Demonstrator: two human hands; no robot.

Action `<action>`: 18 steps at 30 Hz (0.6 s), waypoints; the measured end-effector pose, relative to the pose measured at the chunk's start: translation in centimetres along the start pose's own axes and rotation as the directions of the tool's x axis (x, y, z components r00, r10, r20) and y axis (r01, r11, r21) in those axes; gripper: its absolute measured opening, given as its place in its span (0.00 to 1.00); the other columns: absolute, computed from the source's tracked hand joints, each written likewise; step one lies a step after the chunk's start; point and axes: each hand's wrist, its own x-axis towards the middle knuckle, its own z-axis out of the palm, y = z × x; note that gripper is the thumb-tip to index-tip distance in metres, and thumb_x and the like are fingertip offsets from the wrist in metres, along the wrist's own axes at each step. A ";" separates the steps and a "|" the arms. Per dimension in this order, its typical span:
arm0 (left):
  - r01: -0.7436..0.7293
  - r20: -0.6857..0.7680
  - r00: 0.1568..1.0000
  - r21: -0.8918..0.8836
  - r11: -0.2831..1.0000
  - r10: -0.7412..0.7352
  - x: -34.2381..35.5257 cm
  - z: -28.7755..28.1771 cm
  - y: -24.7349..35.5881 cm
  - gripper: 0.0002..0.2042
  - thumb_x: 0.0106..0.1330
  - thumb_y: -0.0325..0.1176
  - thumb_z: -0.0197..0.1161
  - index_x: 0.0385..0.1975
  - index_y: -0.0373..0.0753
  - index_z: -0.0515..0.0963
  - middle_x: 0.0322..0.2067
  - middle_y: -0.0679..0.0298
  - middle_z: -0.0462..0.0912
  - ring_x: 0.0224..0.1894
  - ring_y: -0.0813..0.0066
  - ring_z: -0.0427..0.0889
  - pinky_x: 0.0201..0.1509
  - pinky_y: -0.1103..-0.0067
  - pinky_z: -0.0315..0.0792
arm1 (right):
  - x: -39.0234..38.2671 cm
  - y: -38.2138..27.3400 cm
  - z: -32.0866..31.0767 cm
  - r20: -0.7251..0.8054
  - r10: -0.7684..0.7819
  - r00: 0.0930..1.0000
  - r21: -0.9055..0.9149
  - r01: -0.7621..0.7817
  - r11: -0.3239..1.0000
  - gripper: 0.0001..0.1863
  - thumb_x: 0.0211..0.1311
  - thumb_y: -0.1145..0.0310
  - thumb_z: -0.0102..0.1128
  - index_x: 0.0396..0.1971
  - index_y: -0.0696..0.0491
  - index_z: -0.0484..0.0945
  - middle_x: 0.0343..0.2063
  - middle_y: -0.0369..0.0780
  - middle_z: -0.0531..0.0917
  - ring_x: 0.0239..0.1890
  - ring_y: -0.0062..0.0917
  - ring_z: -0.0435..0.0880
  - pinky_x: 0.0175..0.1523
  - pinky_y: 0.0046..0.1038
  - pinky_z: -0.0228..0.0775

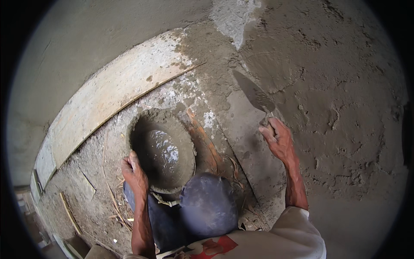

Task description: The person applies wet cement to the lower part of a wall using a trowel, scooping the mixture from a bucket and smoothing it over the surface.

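Observation:
A round, mortar-crusted bucket (183, 140) stands in front of my knees, with wet, shiny stuff at its bottom. My left hand (134, 172) pinches the near left part of its rim. Out to the right, my right hand (277, 136) is wrapped round the handle of a pointed trowel (254, 93). The blade points up and left, close to the wall (340, 108), which is coated in rough grey mortar. A paler bare patch (235, 19) shows at the top of that wall.
A long pale board (116, 88), spattered with mortar, lies along the foot of the smooth left wall (86, 34). Wood strips (205, 138) and thin sticks (70, 213) litter the rough ground. My bent knee (209, 203) is close against the bucket's near side.

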 end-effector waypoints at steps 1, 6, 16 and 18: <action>-0.048 0.004 0.999 0.120 0.992 0.048 -0.3 1.0 0.3 0.23 0.84 0.52 0.62 0.33 0.37 0.70 0.28 0.70 0.68 0.33 0.78 0.64 0.36 0.73 0.65 | -0.9 -0.7 2.9 0.038 -0.167 0.985 -0.087 0.170 0.982 0.18 0.73 0.55 0.72 0.44 0.57 0.82 0.33 0.46 0.86 0.37 0.44 0.88 0.44 0.46 0.78; -0.150 -0.016 0.987 0.257 0.955 0.159 -1.6 1.2 2.5 0.24 0.83 0.51 0.63 0.31 0.36 0.70 0.25 0.65 0.70 0.30 0.73 0.66 0.35 0.68 0.67 | -1.3 -7.9 16.1 0.502 -0.223 0.836 -0.162 0.344 0.925 0.15 0.73 0.60 0.64 0.46 0.57 0.84 0.37 0.51 0.89 0.39 0.53 0.90 0.45 0.54 0.80; -0.156 -0.014 0.987 0.196 0.968 0.162 -3.1 -0.1 1.6 0.19 0.81 0.45 0.66 0.35 0.35 0.72 0.25 0.59 0.76 0.29 0.69 0.72 0.36 0.65 0.72 | 0.1 -11.7 24.5 0.758 -0.543 0.360 0.014 0.824 0.566 0.13 0.58 0.65 0.70 0.33 0.61 0.84 0.27 0.51 0.88 0.34 0.50 0.92 0.40 0.48 0.84; -0.151 -0.010 0.988 0.204 0.967 0.157 -3.2 -0.1 1.8 0.19 0.81 0.45 0.66 0.36 0.35 0.73 0.26 0.58 0.77 0.30 0.70 0.73 0.37 0.66 0.73 | -0.1 -11.9 24.3 0.865 -0.433 0.255 0.103 0.753 0.650 0.14 0.65 0.62 0.68 0.36 0.61 0.85 0.28 0.53 0.88 0.35 0.53 0.91 0.42 0.50 0.83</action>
